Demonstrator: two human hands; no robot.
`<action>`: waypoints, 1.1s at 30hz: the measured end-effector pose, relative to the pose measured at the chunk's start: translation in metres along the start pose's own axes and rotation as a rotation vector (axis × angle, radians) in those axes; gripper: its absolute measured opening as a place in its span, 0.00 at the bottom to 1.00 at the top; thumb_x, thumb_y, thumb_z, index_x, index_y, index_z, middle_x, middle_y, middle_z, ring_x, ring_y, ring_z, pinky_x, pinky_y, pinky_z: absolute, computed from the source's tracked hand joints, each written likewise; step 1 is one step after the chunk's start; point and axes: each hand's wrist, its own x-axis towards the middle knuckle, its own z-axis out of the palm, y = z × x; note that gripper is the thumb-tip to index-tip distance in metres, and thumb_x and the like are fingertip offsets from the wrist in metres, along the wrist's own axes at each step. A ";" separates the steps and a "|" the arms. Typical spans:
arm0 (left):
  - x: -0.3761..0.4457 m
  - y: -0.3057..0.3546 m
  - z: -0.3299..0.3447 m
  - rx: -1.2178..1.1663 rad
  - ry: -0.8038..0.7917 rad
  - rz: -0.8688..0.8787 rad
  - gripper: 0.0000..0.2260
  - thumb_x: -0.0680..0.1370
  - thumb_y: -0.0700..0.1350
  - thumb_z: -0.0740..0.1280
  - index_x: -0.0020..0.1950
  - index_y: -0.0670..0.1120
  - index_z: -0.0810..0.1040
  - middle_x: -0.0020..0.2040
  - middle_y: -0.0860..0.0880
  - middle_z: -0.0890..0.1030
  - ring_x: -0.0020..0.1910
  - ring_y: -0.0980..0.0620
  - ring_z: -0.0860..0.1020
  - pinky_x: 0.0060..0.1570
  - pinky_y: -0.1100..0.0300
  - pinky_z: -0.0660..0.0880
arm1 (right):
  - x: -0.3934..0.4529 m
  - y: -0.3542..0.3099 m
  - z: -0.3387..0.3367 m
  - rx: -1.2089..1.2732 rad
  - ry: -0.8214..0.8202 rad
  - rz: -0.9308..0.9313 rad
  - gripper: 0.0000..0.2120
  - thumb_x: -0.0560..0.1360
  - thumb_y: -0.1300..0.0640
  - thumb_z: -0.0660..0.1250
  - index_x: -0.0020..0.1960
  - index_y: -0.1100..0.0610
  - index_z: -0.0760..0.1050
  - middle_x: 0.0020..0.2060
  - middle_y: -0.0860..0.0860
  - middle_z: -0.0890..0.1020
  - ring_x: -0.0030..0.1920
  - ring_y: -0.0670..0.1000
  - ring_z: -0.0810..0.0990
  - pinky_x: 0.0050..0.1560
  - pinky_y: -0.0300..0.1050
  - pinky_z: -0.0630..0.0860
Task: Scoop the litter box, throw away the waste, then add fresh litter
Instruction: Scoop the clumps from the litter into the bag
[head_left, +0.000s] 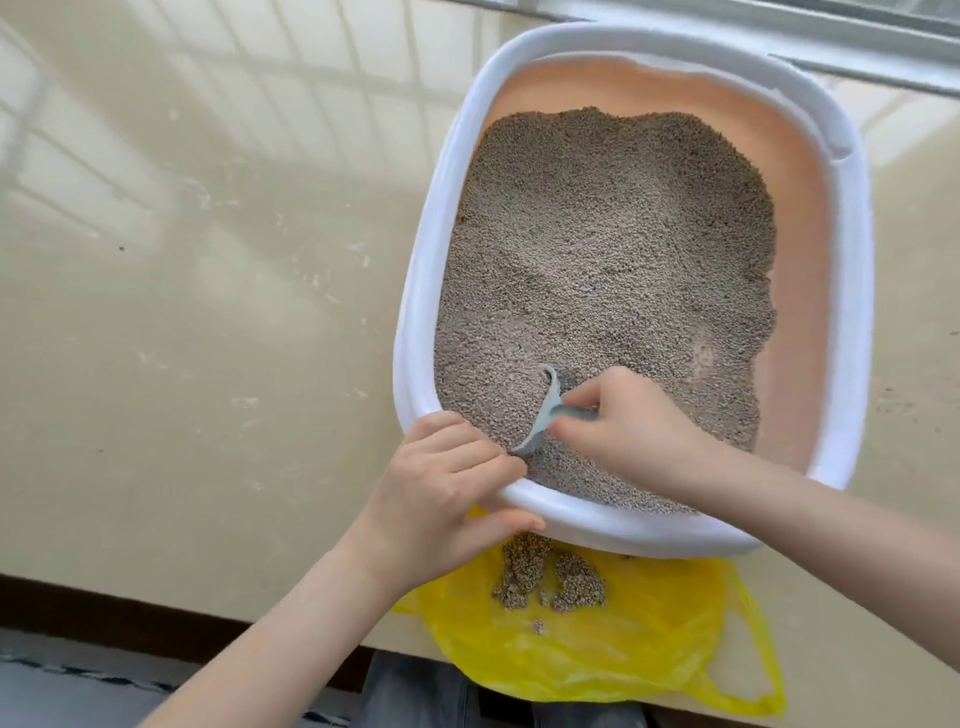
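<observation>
At lower centre the left hand (441, 499) curls its fingers over the near rim of the white litter box (415, 291); the yellow bag (613, 644) below holds clumps (550, 577); rightward, the right hand (623, 426) grips the grey scoop (543, 415), dug into litter (597, 249); no writing is readable.

— What sort of place is this?
— A home, by the look of it: a cat's litter box (852, 218) sits on a glossy beige tiled floor (182, 312).
— Anything else?
— A window track (779, 31) runs just beyond the box, and a yellow plastic bag (649, 649) lies at its near edge.
</observation>
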 end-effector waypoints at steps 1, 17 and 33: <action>0.000 0.000 0.000 -0.007 -0.005 -0.001 0.15 0.73 0.60 0.71 0.43 0.47 0.82 0.40 0.55 0.81 0.43 0.53 0.79 0.54 0.58 0.69 | 0.004 -0.005 0.003 0.087 0.027 0.040 0.11 0.72 0.54 0.66 0.35 0.60 0.80 0.19 0.46 0.65 0.20 0.46 0.60 0.21 0.38 0.57; 0.000 0.000 -0.005 -0.004 -0.086 -0.008 0.17 0.75 0.62 0.67 0.44 0.48 0.81 0.39 0.55 0.80 0.42 0.52 0.79 0.54 0.59 0.69 | -0.020 0.012 -0.099 1.001 -0.395 0.695 0.14 0.72 0.53 0.67 0.49 0.63 0.80 0.24 0.45 0.61 0.18 0.40 0.56 0.14 0.28 0.51; 0.068 -0.055 -0.026 0.059 -0.134 -0.004 0.16 0.76 0.57 0.63 0.44 0.45 0.81 0.43 0.51 0.80 0.48 0.48 0.77 0.54 0.54 0.71 | 0.000 0.059 -0.110 -0.698 0.169 0.171 0.14 0.73 0.50 0.62 0.33 0.56 0.76 0.22 0.49 0.73 0.25 0.48 0.73 0.24 0.38 0.64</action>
